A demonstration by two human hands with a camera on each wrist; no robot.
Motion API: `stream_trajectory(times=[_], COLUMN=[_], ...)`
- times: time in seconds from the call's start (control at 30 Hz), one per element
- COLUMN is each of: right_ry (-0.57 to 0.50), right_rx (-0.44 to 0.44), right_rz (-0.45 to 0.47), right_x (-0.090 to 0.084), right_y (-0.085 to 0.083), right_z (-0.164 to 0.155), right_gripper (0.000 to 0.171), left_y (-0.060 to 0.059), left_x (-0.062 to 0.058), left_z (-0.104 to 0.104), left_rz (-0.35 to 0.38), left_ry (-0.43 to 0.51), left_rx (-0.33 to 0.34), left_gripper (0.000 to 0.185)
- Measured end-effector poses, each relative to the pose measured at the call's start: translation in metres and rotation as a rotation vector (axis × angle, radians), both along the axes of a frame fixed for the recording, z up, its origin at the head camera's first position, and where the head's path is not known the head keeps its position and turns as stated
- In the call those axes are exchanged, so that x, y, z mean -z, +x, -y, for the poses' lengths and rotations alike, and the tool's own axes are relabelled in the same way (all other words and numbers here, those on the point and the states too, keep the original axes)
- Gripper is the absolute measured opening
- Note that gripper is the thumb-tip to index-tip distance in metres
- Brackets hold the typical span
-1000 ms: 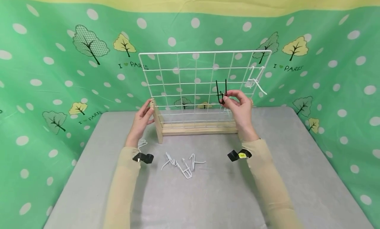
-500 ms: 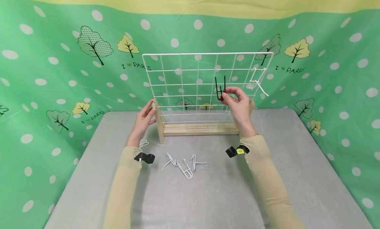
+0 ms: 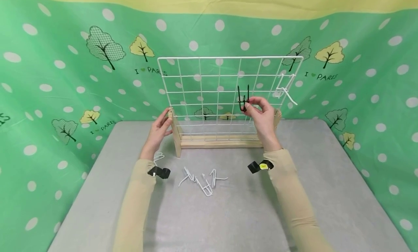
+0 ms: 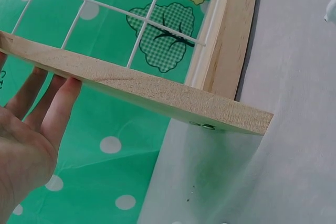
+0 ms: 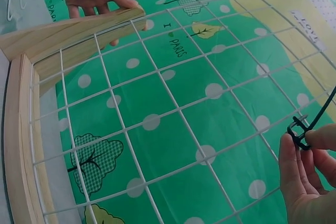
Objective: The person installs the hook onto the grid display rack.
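A white wire grid (image 3: 218, 76) stands upright in a wooden base (image 3: 222, 144). My left hand (image 3: 156, 134) holds the rack's left wooden side (image 3: 175, 134) near its top; in the left wrist view the fingertips (image 4: 67, 88) touch the wood's outer face. Between thumb and fingers, my right hand (image 3: 262, 117) pinches a black wire hook (image 3: 244, 101), its two prongs pointing up. The hook overlaps the right half of the grid in the head view. In the right wrist view the black hook (image 5: 299, 132) is beside the mesh, partly hidden by the fingers.
One white hook (image 3: 286, 91) hangs at the grid's upper right. Several white hooks (image 3: 206, 188) lie on the grey table (image 3: 222, 223) in front of the rack, and another white hook (image 3: 159, 156) lies by the left wrist. A green patterned cloth (image 3: 42, 99) surrounds the table.
The view has shifted slightly. The black hook has risen a little against the grid, then dipped slightly, held in my right hand. My left hand keeps its place on the wooden side.
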State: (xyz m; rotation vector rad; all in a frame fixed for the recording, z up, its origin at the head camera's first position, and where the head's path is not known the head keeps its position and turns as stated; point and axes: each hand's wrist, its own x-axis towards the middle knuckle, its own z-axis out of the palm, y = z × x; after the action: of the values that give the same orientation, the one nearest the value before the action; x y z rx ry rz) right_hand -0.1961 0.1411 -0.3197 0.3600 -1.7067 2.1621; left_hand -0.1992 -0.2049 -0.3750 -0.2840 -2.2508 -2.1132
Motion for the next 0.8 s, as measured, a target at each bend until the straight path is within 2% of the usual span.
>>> stream_trajectory(times=[0.07, 0.33, 0.57, 0.8], right_ry=[-0.002, -0.034, 0.001, 0.046], right_rx=[0.001, 0.007, 0.036, 0.071], right_rz=[0.001, 0.022, 0.060, 0.048], right_x=[0.001, 0.008, 0.013, 0.020], right_y=[0.000, -0.002, 0.000, 0.004], right_z=[0.000, 0.000, 0.000, -0.004], right_gripper=[0.018, 0.015, 0.016, 0.020], left_y=[0.002, 0.000, 0.000, 0.001], left_x=[-0.003, -0.002, -0.002, -0.003], left_z=[-0.001, -0.001, -0.003, -0.003], left_rz=[-0.004, 0.010, 0.013, 0.013], left_ry=[-0.005, -0.019, -0.006, -0.017], left_rx=[0.002, -0.004, -0.005, -0.012], left_gripper=[0.052, 0.052, 0.052, 0.052])
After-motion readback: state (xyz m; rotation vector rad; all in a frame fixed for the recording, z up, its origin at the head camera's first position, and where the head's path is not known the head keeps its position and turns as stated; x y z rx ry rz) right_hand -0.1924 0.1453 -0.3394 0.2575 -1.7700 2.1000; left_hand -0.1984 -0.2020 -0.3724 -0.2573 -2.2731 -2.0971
